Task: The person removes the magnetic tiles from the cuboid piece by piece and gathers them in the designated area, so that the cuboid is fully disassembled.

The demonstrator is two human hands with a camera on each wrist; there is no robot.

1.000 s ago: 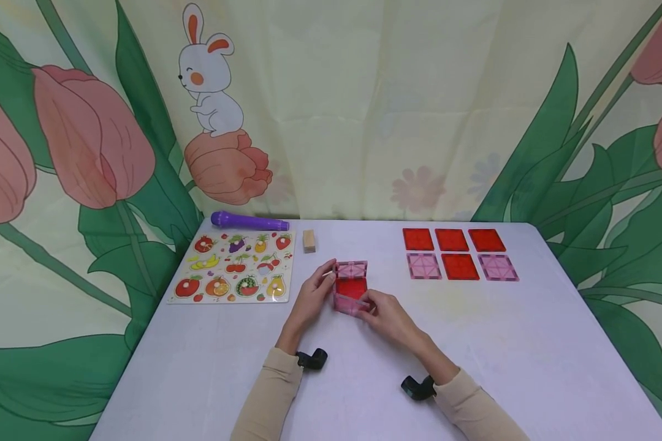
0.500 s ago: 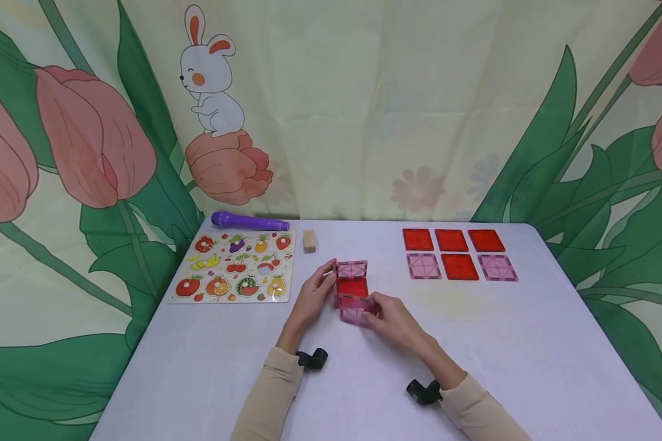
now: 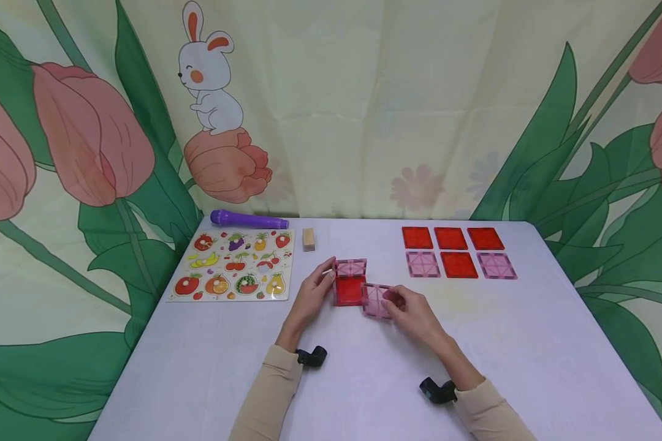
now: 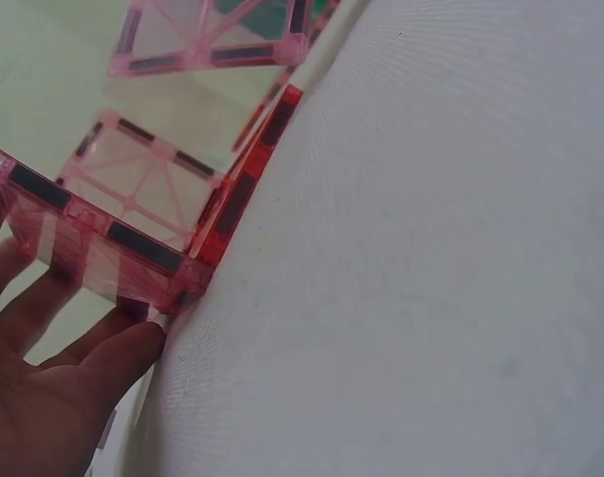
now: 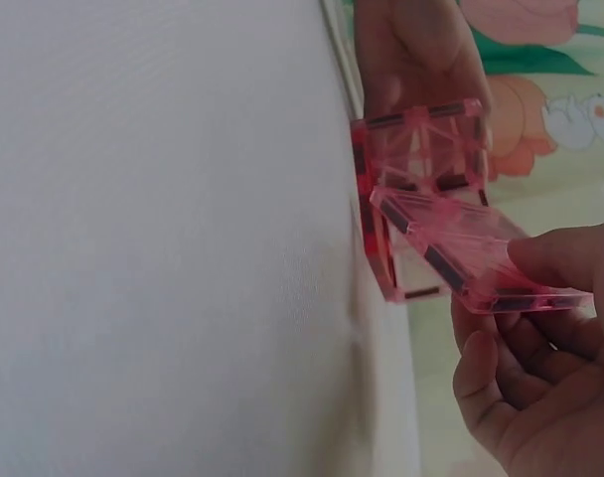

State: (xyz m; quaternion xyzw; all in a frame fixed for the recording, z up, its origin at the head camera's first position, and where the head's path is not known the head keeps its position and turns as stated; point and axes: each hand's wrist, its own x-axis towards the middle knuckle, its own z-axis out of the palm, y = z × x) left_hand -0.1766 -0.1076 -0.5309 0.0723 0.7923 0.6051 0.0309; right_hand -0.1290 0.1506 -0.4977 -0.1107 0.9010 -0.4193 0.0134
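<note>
My right hand (image 3: 416,315) pinches a pink see-through square magnetic tile (image 3: 374,301) between thumb and fingers, tilted, just right of a red magnetic tile (image 3: 350,291) lying on the table. Along the red tile's far edge stands another pink tile (image 3: 350,267). In the left wrist view a further pink tile (image 4: 93,234) stands upright at the red tile's left side. The fingers of my left hand (image 3: 311,297) rest against its outer face, with the thumb near its lower corner. From the right wrist, the held tile (image 5: 471,253) partly covers the joined tiles.
Several red tiles (image 3: 460,265) and two pink tiles (image 3: 423,264) lie in two rows at the back right. A fruit picture board (image 3: 232,266), a purple toy microphone (image 3: 249,219) and a small wooden block (image 3: 308,239) are at the back left. A printed curtain (image 3: 331,122) hangs behind.
My right hand has drawn the pink tile away from the red tile's near side, then moved it to the right and turned it. The left hand has stayed in place.
</note>
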